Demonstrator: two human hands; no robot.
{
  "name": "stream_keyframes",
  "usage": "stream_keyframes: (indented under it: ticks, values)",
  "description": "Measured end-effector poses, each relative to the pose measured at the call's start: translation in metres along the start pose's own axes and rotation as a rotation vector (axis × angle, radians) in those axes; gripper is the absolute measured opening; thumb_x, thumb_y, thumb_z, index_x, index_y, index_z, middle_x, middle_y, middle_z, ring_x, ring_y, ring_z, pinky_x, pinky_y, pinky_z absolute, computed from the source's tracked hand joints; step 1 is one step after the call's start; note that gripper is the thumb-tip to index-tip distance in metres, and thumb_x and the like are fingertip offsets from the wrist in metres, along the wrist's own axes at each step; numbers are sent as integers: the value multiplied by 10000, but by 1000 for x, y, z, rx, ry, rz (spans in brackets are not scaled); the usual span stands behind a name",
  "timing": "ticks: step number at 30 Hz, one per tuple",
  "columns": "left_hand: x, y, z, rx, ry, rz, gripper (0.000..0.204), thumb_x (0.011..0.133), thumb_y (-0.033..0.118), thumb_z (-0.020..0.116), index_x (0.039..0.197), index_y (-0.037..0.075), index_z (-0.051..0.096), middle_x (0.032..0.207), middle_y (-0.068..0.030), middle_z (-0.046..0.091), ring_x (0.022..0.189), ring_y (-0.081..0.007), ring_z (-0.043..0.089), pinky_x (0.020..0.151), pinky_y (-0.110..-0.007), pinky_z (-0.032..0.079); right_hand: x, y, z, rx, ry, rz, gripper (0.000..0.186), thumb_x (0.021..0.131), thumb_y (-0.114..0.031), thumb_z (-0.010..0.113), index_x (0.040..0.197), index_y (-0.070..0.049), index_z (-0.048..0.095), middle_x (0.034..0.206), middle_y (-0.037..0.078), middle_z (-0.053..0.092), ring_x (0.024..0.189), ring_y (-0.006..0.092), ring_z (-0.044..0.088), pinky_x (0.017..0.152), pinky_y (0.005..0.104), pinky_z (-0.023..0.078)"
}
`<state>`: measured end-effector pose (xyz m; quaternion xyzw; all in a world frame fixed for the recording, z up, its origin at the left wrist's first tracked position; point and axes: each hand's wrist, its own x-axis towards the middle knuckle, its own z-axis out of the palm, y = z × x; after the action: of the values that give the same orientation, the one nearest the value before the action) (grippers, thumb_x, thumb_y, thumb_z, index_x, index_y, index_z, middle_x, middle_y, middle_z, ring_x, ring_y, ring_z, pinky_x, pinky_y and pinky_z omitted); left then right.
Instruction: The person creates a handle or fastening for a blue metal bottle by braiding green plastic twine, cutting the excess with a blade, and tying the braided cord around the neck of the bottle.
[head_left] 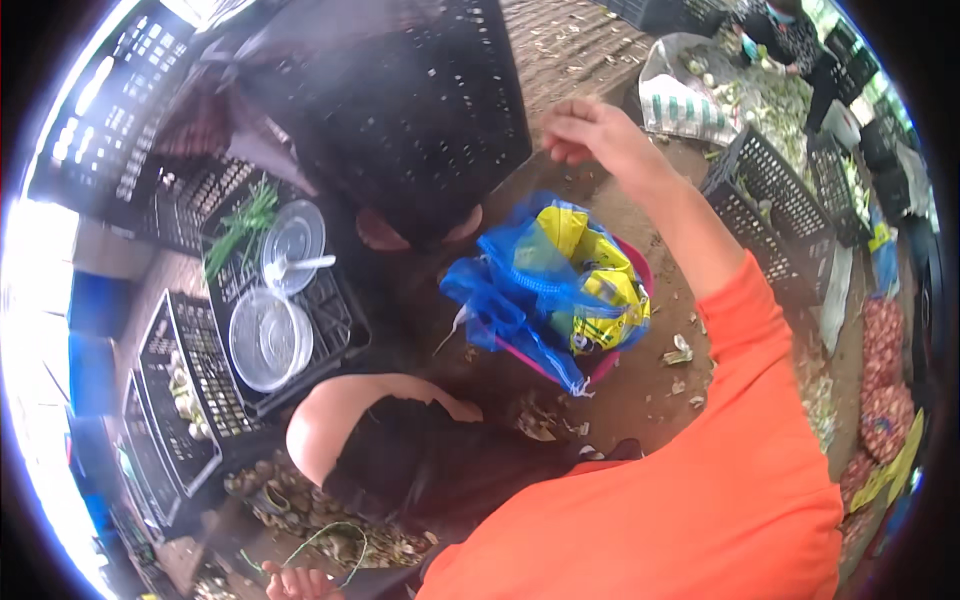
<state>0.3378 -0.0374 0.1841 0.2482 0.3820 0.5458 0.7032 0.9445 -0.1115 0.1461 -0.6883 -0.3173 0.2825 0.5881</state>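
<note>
My right hand [590, 135] is raised at upper middle in front of a black perforated crate [420, 90], fingers loosely bent and apart, with nothing visible in them. Below it, a blue mesh bag [510, 290] and yellow printed sacking [605, 310] lie in a pink basin [635, 260]. My left hand [295, 582] is at the bottom edge, fingers curled on a thin green string [340, 530]. Left of centre, an upturned crate [335, 335] carries a clear tub [268, 340], a lid [305, 228] with a white spoon [305, 263], and green onions [240, 225].
More crates [200, 420] holding pale vegetables stand at left, and others [760, 205] at right. At top right a person [790, 40] works beside a pale sheet [680, 90] of vegetables. Red mesh sacks [883, 430] line the far right. Scraps lie on the ground [670, 400].
</note>
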Motion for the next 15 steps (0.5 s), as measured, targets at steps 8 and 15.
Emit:
stream_keyframes:
  ticks: [8,15]
  values:
    - [38,-9,34,259,141,-80,179,887,152,544,1047,73,566,764,-28,513,653,-160,461,613,-313,407,153,97,-77,-436,402,-229,316,856,-246,652,1085,-32,619,901,31,660,797,77,606,677,247,471]
    - [61,-11,38,302,168,-115,202,931,213,535,1043,48,567,849,-61,547,741,-192,519,656,-346,463,230,88,-50,-736,451,-84,856,755,-492,752,1332,56,436,1324,263,503,1248,354,489,1013,429,416]
